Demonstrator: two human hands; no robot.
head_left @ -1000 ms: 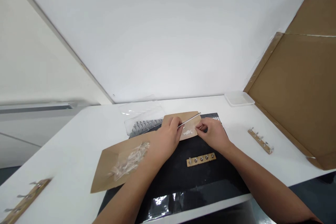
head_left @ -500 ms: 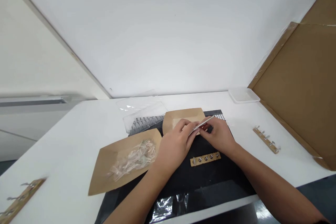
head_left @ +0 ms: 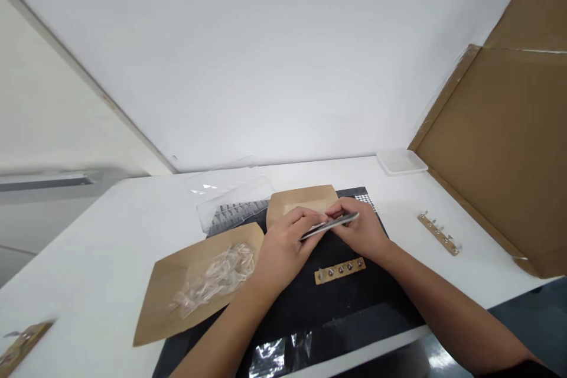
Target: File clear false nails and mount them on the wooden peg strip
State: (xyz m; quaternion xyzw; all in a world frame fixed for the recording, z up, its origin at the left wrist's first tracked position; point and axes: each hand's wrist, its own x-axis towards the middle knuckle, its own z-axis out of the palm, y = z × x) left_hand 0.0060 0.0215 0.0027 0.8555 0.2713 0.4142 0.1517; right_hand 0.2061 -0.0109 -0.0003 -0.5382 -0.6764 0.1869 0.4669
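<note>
My left hand (head_left: 286, 245) and my right hand (head_left: 361, 227) meet above the black mat (head_left: 328, 313), both closed on a thin flat strip (head_left: 332, 224). The strip looks pale with a dark face and is seen nearly edge-on; its exact kind I cannot tell. The fingertips of both hands come together along its far edge. Just below them on the mat lies a small wooden bar (head_left: 340, 271) with several metal pieces in a row. Behind my hands stands a brown paper tray (head_left: 301, 196), its contents mostly hidden.
A second paper tray (head_left: 162, 289) at the left holds a heap of clear plastic bits (head_left: 217, 274). Clear plastic boxes (head_left: 234, 204) lie behind it. Further wooden bars sit at right (head_left: 439, 234) and far left (head_left: 24, 342). A shallow white container (head_left: 402, 162) stands near the cardboard wall (head_left: 496, 153).
The strip has turned in my hands, its right end now lower and its dark face showing. My right fingers have shifted to its far side. The whole view has swung slightly right.
</note>
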